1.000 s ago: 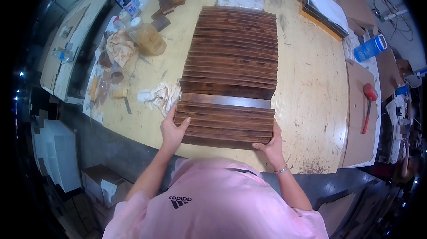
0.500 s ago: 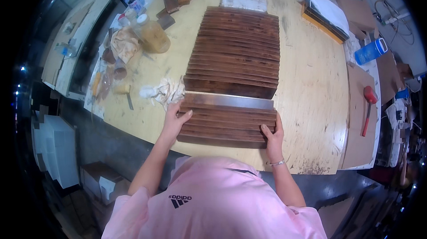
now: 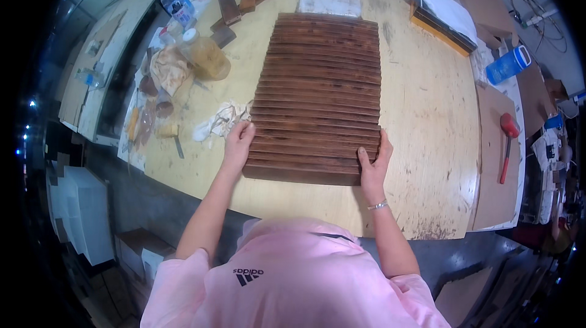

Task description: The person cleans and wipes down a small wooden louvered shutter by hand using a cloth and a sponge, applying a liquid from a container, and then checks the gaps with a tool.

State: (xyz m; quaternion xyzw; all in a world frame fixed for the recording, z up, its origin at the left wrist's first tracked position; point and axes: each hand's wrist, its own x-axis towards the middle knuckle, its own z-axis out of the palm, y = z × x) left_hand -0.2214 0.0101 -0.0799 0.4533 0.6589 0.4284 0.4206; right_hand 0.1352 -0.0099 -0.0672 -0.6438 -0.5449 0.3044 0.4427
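Dark brown wooden strips point(image 3: 320, 71) lie side by side in one long stack across the table in front of me. My left hand point(image 3: 238, 145) presses against the left ends of the nearest strips, its thumb beside the forefinger. At the opposite ends, my right hand point(image 3: 375, 166) has its thumb on top and its fingers along the side. Between them, the nearest group of strips point(image 3: 305, 166) meets the rest with no visible gap. A crumpled white cloth point(image 3: 221, 121) lies just beyond my left hand.
On the left of the wooden table point(image 3: 427, 163) stand a jar of yellowish liquid point(image 3: 207, 56) and a water bottle point(image 3: 177, 4), near loose wood pieces point(image 3: 228, 5). A red mallet point(image 3: 508, 138) rests on cardboard at right, below a blue bottle point(image 3: 508, 65). A brush point(image 3: 170, 131) lies left.
Both hands have pushed the nearest group of strips away from me, closing the gap to the rest of the stack. My left thumb has come off the top of the strips.
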